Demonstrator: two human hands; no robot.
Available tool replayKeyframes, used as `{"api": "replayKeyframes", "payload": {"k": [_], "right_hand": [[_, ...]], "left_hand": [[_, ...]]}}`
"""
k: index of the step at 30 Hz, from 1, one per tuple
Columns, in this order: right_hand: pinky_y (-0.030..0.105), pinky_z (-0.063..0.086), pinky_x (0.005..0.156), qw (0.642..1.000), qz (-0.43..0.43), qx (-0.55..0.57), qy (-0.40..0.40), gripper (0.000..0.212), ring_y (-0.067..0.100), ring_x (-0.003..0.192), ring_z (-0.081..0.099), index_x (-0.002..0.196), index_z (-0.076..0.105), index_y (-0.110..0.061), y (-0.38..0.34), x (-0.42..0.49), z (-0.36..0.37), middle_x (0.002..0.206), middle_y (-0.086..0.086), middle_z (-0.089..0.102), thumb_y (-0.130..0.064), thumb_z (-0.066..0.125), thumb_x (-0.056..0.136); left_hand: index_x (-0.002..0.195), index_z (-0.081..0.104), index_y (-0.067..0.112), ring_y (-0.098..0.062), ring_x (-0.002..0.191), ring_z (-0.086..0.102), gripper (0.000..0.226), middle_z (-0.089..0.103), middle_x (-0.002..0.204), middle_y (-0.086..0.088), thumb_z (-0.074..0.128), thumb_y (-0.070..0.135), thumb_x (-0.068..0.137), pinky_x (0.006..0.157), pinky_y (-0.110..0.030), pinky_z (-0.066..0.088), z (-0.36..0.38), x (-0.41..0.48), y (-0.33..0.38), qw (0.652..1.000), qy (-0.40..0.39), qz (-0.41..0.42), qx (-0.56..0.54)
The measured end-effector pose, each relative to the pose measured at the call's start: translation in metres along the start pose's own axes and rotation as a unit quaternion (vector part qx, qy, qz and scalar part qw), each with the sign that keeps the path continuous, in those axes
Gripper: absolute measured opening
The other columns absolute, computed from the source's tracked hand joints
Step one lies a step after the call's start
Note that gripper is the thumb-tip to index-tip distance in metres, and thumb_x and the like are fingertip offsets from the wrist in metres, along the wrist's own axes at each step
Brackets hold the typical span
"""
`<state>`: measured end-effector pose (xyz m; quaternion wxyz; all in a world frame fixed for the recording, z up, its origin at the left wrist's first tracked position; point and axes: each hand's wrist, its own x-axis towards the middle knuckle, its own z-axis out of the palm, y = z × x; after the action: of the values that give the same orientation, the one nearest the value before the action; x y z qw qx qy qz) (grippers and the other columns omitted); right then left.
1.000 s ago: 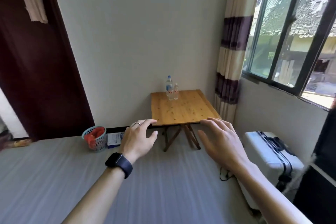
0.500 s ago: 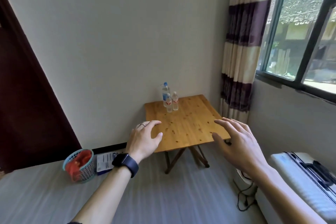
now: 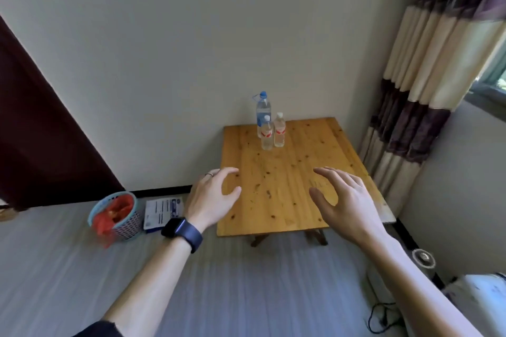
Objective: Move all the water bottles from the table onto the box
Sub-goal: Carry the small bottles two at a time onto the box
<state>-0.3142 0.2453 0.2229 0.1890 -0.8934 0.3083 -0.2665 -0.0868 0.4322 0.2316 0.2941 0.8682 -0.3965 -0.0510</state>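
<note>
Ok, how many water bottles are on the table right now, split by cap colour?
Blue cap: 1, the tall bottle.
White cap: 2, the left small bottle and the right small bottle.
Total: 3, all upright on the table.

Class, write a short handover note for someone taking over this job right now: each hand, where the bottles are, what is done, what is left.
Left hand: open, empty, raised toward the table.
Right hand: open, empty, raised likewise.
Bottles: the tall blue-capped bottle, left small bottle and right small bottle stand upright, close together, at the table's far side near the wall.
Done: none moved yet.
Left: carry all three to the box, which I cannot make out in this view.
</note>
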Motion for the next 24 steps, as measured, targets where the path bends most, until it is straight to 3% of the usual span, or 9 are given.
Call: {"api": "replayKeyframes", "payload": {"k": [11, 15, 19, 24], "right_hand": [[0.025, 0.034, 0.103, 0.996, 0.043, -0.028, -0.077, 0.047, 0.017, 0.134, 0.041, 0.137, 0.053, -0.04, 0.057, 0.178, 0.121, 0.139, -0.013, 0.056, -0.055, 0.054, 0.093], [0.024, 0.033, 0.097, 0.992, 0.08, -0.047, -0.09, 0.046, 0.018, 0.133, 0.041, 0.138, 0.05, -0.042, 0.084, 0.238, 0.15, 0.138, -0.014, 0.056, -0.055, 0.054, 0.093], [0.025, 0.036, 0.096, 0.986, 0.114, -0.055, -0.113, 0.05, 0.019, 0.132, 0.041, 0.14, 0.048, -0.04, 0.12, 0.296, 0.175, 0.139, -0.013, 0.056, -0.056, 0.053, 0.093], [0.033, 0.04, 0.098, 0.979, 0.127, -0.042, -0.153, 0.057, 0.026, 0.124, 0.047, 0.145, 0.043, -0.035, 0.174, 0.399, 0.226, 0.135, -0.004, 0.059, -0.054, 0.055, 0.094]], "left_hand": [[0.137, 0.052, 0.032, -0.021, 0.131, 0.046, 0.043, 0.055, 0.138, 0.0, 0.061, 0.038, 0.095, 0.105, -0.034, 0.039, 0.085, 0.199, -0.077, 0.996, -0.068, -0.051, -0.025], [0.139, 0.047, 0.036, -0.023, 0.128, 0.049, 0.046, 0.057, 0.134, -0.001, 0.057, 0.045, 0.094, 0.1, -0.037, 0.044, 0.117, 0.283, -0.092, 0.992, -0.111, -0.056, -0.001], [0.142, 0.04, 0.04, -0.023, 0.112, 0.058, 0.053, 0.058, 0.129, -0.002, 0.055, 0.053, 0.093, 0.084, -0.033, 0.049, 0.15, 0.357, -0.09, 0.988, -0.146, -0.047, 0.005], [0.145, 0.034, 0.036, -0.026, 0.12, 0.054, 0.059, 0.055, 0.136, -0.008, 0.059, 0.049, 0.092, 0.094, -0.041, 0.051, 0.197, 0.462, -0.088, 0.989, -0.133, -0.062, -0.01]]}}
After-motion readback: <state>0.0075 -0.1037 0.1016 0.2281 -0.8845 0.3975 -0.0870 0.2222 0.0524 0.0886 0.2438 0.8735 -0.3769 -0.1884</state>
